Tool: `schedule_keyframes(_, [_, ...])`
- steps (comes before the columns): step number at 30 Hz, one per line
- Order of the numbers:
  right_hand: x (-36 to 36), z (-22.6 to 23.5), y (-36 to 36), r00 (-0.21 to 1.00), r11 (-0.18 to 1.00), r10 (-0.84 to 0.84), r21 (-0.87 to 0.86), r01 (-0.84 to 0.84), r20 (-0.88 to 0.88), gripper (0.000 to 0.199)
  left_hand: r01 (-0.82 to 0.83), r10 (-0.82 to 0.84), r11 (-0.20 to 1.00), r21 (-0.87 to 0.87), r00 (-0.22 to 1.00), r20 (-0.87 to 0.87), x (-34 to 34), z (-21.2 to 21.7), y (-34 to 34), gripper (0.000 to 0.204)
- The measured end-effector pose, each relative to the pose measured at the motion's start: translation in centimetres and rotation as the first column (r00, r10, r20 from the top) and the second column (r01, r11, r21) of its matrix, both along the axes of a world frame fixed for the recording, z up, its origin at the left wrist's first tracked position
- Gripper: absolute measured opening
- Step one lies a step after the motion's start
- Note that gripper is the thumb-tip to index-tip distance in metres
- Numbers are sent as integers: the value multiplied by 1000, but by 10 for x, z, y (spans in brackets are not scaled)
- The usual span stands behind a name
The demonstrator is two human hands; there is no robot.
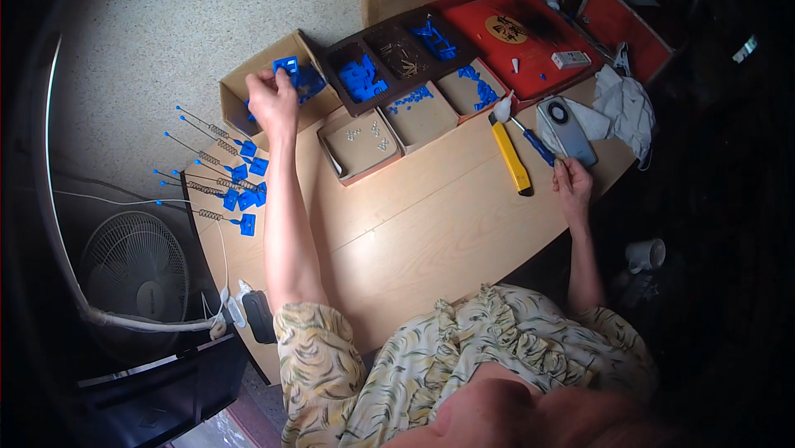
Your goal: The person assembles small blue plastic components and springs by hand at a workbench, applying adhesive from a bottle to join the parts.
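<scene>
I see the left hand (272, 100) pinching a small blue plastic part (286, 66) over the open cardboard box (240, 88). Seven finished blue spring-and-pin assemblies (236, 191) lie at the table edge; more parts remain. The right hand (573, 187) rests empty, loosely curled.

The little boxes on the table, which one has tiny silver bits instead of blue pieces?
The shallow cardboard box nearest the person, at the front left of the group. It holds small silvery bits; the other boxes hold blue plastic parts.

Blue plastic part (286, 65) raised above cardboard box (248, 84)
</scene>
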State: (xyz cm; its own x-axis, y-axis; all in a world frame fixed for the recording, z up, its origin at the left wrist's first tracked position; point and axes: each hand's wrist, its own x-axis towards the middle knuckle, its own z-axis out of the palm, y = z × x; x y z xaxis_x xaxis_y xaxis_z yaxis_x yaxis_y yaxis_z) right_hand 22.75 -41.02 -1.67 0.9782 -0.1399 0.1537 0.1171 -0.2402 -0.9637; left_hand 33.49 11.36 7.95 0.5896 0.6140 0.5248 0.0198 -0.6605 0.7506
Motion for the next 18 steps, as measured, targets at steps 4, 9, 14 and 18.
schedule_keyframes(4, [0, -2, 6, 987, 987, -34, -152, 59, 158, 15, 535, -445, 637, -556, 843, 302, -92, 10, -59, 23])
schedule_keyframes(9, [11, 65, 114, 901, 940, 276, -290, -181, 335, 7, 328, -530, 221, -918, 831, 169, -216, -18, -93, 18])
schedule_keyframes(14, [104, 100, 240, 676, 811, 557, -490, -319, 482, 13, 307, -571, 170, -936, 805, 161, -253, -52, -130, 15])
schedule_keyframes(18, [193, 78, 312, 685, 676, 614, -709, -201, 392, 22, 379, -651, 199, -904, 741, 167, -250, -52, -140, 19])
